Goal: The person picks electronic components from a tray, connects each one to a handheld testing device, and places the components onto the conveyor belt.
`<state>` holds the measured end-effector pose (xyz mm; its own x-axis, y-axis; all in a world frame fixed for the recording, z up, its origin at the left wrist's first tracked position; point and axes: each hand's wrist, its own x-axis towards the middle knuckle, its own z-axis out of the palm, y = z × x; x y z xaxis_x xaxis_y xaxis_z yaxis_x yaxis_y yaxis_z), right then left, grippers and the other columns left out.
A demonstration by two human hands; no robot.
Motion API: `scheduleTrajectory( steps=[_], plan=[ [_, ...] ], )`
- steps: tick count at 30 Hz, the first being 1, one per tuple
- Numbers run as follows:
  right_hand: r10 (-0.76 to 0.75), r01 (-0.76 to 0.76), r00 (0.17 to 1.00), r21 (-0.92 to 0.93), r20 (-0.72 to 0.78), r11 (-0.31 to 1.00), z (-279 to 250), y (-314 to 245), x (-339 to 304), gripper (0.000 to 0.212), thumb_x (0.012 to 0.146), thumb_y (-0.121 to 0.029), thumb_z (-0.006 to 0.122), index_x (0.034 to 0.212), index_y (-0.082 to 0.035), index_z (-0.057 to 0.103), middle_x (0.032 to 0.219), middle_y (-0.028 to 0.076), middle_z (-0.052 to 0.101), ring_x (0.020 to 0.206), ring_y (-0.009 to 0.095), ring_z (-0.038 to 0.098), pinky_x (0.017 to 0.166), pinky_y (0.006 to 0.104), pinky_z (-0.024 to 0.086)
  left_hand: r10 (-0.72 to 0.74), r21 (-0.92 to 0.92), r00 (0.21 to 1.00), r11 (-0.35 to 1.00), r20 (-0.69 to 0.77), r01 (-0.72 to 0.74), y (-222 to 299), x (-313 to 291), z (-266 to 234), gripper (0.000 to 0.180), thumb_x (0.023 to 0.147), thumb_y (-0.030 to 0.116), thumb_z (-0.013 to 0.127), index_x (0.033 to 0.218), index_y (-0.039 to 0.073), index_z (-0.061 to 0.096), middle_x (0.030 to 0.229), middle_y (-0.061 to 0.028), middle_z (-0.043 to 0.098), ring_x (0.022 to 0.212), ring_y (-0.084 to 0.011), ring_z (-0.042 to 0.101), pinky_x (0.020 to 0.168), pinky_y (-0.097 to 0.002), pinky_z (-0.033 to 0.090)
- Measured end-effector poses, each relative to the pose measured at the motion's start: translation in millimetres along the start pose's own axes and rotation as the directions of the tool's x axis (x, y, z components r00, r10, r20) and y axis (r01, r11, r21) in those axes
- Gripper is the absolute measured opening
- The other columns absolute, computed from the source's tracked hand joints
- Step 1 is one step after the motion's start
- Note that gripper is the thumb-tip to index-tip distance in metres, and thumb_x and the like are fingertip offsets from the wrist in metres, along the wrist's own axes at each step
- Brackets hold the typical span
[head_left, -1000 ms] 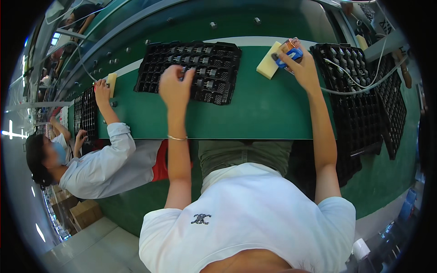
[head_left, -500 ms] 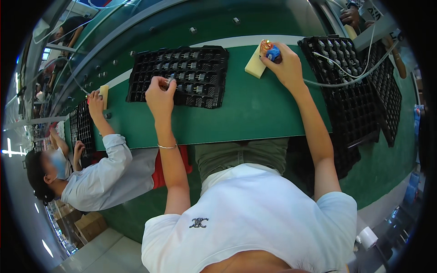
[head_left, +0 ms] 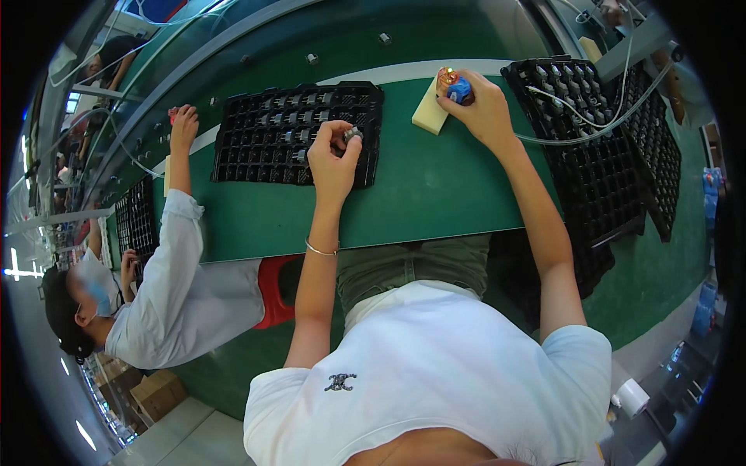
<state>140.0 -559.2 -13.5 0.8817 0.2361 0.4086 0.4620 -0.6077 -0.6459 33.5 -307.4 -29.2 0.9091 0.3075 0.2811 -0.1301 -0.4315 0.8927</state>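
Note:
My left hand [head_left: 332, 163] is closed in a pinch on a small silvery metal component [head_left: 353, 134], over the right part of a black compartment tray [head_left: 252, 172]. Rows of similar metal components [head_left: 294, 118] lie in the tray's compartments; my fingers hide some of them. My right hand [head_left: 486, 110] grips a small blue object [head_left: 460, 91] with an orange and brass-coloured top, whose kind I cannot make out. It is held by the upper end of a pale yellow block [head_left: 430, 113] on the green bench.
More black trays [head_left: 594, 175] are stacked at the right, some with metal parts, crossed by a clear hose [head_left: 579, 142]. Loose components [head_left: 312, 58] lie on the green surface beyond the white strip. At the left a co-worker [head_left: 167, 256] reaches forward beside another tray [head_left: 136, 217].
My left hand has moved right across the tray, with a small metal component in its fingers. My right hand has barely moved. The co-worker's arm now reaches farther forward.

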Motion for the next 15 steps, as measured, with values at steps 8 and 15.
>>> scheduleTrajectory(
  steps=[8, 15],
  plan=[
    [-0.04, 0.039, 0.999, -0.018, -0.035, 0.999, 6.3, 4.1, 17.4, 0.043, 0.074, -0.03, 0.074, 0.104, -0.001, 0.065, 0.088, 0.017, 0.067, 0.076, 0.027, 0.066, 0.073, 0.035, 0.052, 0.034, -0.039, 0.999, 0.999, -0.041, -0.035, -5.1, -2.7, 0.9, 0.018, 0.079, 0.001, 0.065, 0.097, 0.003, 0.063, 0.078, 0.004, 0.056, 0.064, -0.0016, 0.044, 0.056, -0.0169, 0.033],
    [0.068, -0.088, 0.99, -0.172, -0.123, 0.981, 36.2, 71.4, 120.6, 0.04, 0.072, -0.043, 0.072, 0.091, -0.007, 0.07, 0.082, 0.018, 0.069, 0.078, 0.035, 0.067, 0.071, 0.0416, 0.054, 0.037, -0.048, 0.998, 0.998, -0.042, -0.039, -7.0, -4.1, -0.3, 0.016, 0.081, 0.001, 0.063, 0.098, 0.002, 0.063, 0.079, 0.0036, 0.057, 0.067, -0.0028, 0.045, 0.058, -0.0177, 0.034]
  ],
)
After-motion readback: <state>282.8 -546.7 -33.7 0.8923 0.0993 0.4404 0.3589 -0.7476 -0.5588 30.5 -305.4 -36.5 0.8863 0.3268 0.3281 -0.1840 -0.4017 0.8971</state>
